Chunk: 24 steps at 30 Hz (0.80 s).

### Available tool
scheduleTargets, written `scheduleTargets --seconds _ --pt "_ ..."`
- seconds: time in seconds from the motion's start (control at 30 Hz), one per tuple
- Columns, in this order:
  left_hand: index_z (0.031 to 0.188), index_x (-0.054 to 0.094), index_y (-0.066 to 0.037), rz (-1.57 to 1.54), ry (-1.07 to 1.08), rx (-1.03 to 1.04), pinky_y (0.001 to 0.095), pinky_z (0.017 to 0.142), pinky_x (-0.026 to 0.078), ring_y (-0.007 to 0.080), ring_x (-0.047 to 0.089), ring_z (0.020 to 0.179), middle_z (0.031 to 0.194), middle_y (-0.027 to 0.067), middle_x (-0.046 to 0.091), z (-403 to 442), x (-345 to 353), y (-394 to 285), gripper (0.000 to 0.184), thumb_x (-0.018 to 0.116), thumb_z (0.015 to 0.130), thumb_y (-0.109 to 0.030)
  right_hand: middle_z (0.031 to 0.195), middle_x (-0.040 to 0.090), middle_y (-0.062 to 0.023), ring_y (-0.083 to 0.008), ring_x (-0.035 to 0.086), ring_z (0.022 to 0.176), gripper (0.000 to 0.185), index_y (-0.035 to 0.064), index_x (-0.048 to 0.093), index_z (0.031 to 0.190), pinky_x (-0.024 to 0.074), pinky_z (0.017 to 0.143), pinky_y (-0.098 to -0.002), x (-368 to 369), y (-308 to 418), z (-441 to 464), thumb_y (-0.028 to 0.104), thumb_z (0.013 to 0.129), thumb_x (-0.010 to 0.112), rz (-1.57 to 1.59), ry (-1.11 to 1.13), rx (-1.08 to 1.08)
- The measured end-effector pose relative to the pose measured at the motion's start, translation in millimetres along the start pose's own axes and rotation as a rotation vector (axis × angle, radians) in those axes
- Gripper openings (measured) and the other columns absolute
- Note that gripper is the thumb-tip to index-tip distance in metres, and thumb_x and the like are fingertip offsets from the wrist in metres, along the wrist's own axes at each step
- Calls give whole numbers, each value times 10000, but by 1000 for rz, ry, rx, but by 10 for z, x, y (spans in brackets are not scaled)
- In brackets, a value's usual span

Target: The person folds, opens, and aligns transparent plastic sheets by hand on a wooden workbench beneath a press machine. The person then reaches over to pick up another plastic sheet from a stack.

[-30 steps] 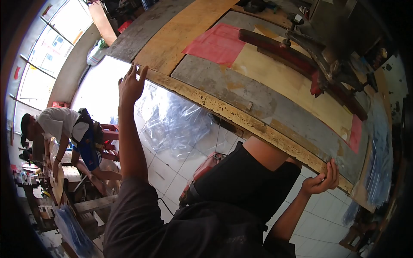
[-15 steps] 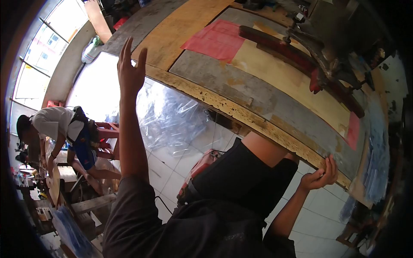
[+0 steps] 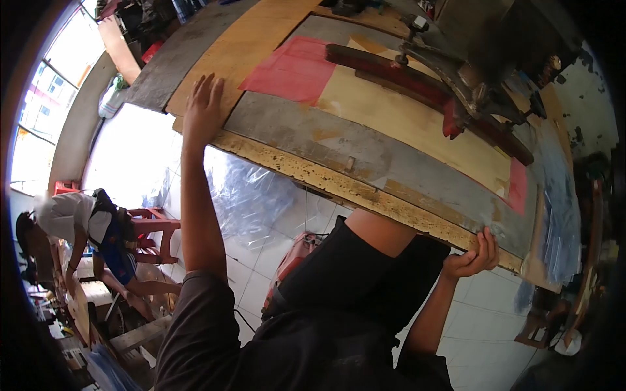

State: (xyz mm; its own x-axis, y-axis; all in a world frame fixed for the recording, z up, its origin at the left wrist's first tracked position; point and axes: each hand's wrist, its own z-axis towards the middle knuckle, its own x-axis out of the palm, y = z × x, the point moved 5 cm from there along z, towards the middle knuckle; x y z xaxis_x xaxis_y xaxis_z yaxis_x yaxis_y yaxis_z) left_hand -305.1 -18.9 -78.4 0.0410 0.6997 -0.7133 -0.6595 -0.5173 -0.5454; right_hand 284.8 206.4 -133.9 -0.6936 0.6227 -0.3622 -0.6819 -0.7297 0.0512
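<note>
My left hand is open, its fingers stretched out over the plywood strip at the left end of the bench. My right hand has its fingers curled at the bench's worn front edge, near the right end; whether anything is inside them is hidden. Between the hands lies a grey worktop. On it are a pink sheet and a long cream sheet. A long red bar on a dark metal arm stands over the cream sheet.
Clear plastic lies heaped on the tiled floor below the bench. More plastic sheets hang at the right end. A person bends over a cluttered workplace at the left, beside a red stool.
My left hand has come down from its raised position to the bench's left end. The view has shifted slightly; my right hand keeps its curled pose at the edge.
</note>
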Motion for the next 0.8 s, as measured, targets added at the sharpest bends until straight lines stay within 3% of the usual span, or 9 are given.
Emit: scheduleTargets --seconds 0.23,0.8 --pt "1455 582 -35 -31 -19 -166 400 1201 340 342 458 1466 1550 195 519 -22 -60 -127 670 452 1072 -570 1207 710 -91 -291 611 1175 440 59 643 1153 389 1083 -460 1 -25 -38 323 1117 292 -38 -13 -16" --pt "1396 630 -23 30 -15 -69 397 1165 383 350 539 1391 1474 196 593 33 0 21 623 459 1083 -534 1207 714 -52 -268 585 1201 434 112 656 1142 350 1075 -440 8 -46 -35 341 1119 288 -15 -39 21"
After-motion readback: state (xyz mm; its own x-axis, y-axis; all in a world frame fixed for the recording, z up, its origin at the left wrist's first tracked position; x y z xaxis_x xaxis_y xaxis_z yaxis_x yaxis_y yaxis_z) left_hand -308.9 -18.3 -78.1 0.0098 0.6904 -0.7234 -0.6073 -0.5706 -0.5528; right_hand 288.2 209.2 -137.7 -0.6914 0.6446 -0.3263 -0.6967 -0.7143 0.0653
